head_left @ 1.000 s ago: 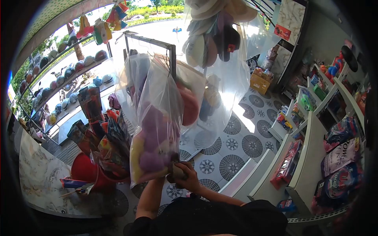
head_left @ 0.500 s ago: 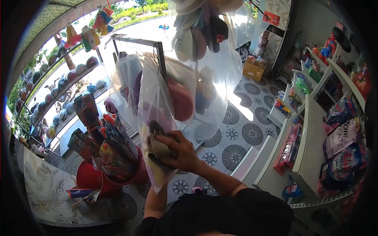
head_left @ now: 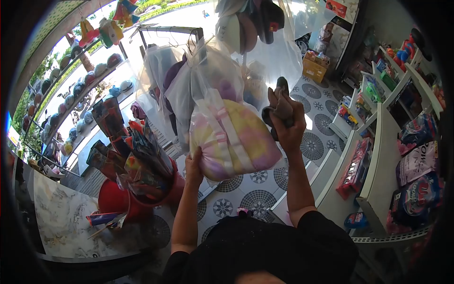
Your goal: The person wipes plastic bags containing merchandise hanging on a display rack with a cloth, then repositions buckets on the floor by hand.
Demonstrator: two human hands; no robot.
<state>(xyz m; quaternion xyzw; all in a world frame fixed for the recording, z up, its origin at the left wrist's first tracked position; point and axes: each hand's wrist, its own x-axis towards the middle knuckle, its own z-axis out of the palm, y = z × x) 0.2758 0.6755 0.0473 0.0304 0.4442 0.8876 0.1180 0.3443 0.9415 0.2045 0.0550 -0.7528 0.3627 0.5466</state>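
A clear plastic bag [head_left: 201, 75] hangs from a metal rack [head_left: 170, 29]. Inside it is a plush backpack [head_left: 246, 137] in yellow, pink and purple, its pale straps facing me. My left hand [head_left: 194, 163] grips the lower left edge of the bag and backpack, with its thumb in front. To the right of the backpack, my right hand [head_left: 289, 124] is raised and closed around a crumpled grey-brown cloth [head_left: 280, 106] with dark ends. The cloth is held apart from the bag.
Red buckets [head_left: 113, 199] with packaged items stand at the left beside a marble-patterned counter [head_left: 61, 217]. Caps [head_left: 100, 70] line racks behind. More hats [head_left: 236, 31] hang above. White shelves [head_left: 373, 161] with packaged goods curve along the right.
My right hand has moved from the bag's front up to the right, still holding the cloth. The bag has been turned, so the backpack's straps now show, and my left hand has come into view.
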